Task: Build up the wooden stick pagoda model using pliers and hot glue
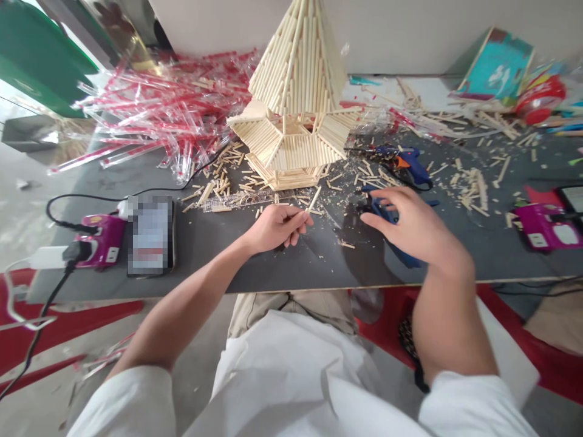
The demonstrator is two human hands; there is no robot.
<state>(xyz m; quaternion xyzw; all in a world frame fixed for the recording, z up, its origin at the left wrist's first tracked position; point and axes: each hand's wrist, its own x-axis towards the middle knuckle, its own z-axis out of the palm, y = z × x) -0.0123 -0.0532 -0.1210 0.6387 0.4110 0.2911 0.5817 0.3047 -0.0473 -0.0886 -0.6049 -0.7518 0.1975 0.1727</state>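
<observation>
My left hand (279, 226) pinches a short wooden stick (314, 198) that points up and right toward the base of a tall tower model (296, 97) built of pale sticks. My right hand (407, 224) hovers with fingers spread over a blue glue gun (380, 209) lying on the dark tabletop (273, 261); it touches or nearly touches the gun, I cannot tell which. A second blue and orange glue gun (410, 162) lies just behind. Cut stick pieces (223, 173) litter the board around the model.
A heap of clear and red plastic wrappers (155, 115) lies at the back left. A phone (150, 233) and a purple power strip (100, 240) with cables sit at the left edge. Another purple power strip (544, 224) is at the right. A clear ruler (241, 200) lies before the model.
</observation>
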